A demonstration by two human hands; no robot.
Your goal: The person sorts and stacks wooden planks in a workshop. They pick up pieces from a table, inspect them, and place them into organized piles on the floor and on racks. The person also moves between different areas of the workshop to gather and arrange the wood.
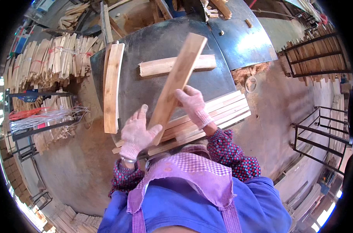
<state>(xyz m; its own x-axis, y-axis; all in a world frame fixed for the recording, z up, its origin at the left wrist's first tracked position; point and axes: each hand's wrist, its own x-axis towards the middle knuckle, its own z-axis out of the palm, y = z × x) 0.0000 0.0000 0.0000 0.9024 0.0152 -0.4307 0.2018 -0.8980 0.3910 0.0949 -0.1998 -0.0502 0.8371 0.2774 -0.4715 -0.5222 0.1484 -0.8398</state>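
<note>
My right hand [193, 104], in a pale pink work glove, is closed on the edge of a wooden board [178, 73]. That board is held at a slant above the table, its far end up to the right. Beside the board's near end is my left hand [139, 131], gloved alike, with fingers stretched and thumb apart; the thumb tip overlaps the board's edge. Under the held board, a shorter wooden piece [157, 66] lies crosswise on the dark metal tabletop [137, 48]. Several pale wooden strips [223, 110] lie side by side along the table's near edge, partly hidden by my right hand and the board.
Two longer boards [113, 87] rest at the table's left edge. A second metal sheet [242, 37] adjoins at the far right, with wood scraps on it. Racks of bundled strips [56, 58] stand on the left, another stacked rack [316, 52] and a black metal frame [320, 139] on the right.
</note>
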